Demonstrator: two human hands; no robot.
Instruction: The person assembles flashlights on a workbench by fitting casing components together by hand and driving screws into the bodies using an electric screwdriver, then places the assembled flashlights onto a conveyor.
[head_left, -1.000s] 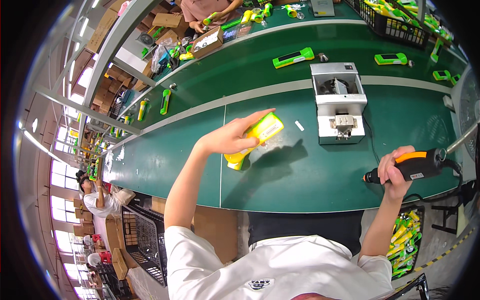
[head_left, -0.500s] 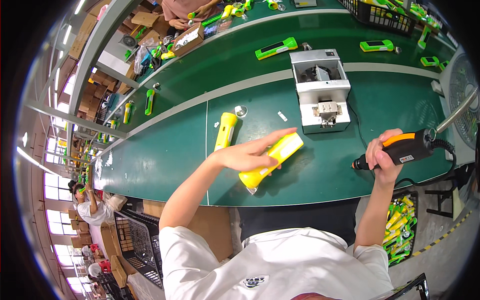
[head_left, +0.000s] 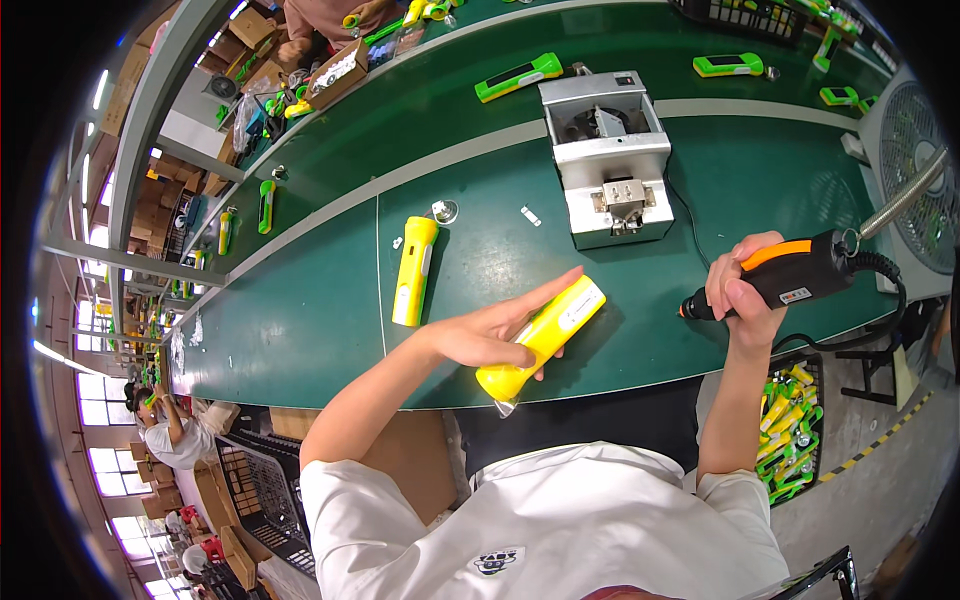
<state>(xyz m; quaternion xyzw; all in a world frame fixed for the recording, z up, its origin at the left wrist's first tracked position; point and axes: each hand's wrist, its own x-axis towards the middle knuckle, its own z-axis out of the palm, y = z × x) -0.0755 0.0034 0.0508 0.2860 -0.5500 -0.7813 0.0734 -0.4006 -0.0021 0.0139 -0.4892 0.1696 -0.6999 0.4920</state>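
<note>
My left hand [head_left: 498, 335] is closed around a yellow flashlight [head_left: 545, 338], held slantwise above the green bench near its front edge. The flashlight's wide head points down and toward me, with a bit of clear plastic at its end. My right hand [head_left: 742, 290] grips a black and orange electric screwdriver [head_left: 800, 272], its tip pointing left, a little above the bench. A second yellow flashlight [head_left: 414, 272] lies beyond my left forearm. A small clear bulb-like part [head_left: 445, 211] sits by its head. The silver screw feeder [head_left: 612, 160] stands beyond and between my hands.
A small white piece [head_left: 530, 215] lies left of the feeder. Green flashlights [head_left: 520, 77] rest on the far belt. A fan [head_left: 910, 180] stands at the right. A crate of finished-looking flashlights [head_left: 792, 430] is on the floor at right. A co-worker's hand [head_left: 295, 52] shows across the belt.
The view has shifted, so the bench things sit further left and higher. Both hands keep their hold; the flashlight in my left hand has turned slightly, and the screwdriver stays at the right.
</note>
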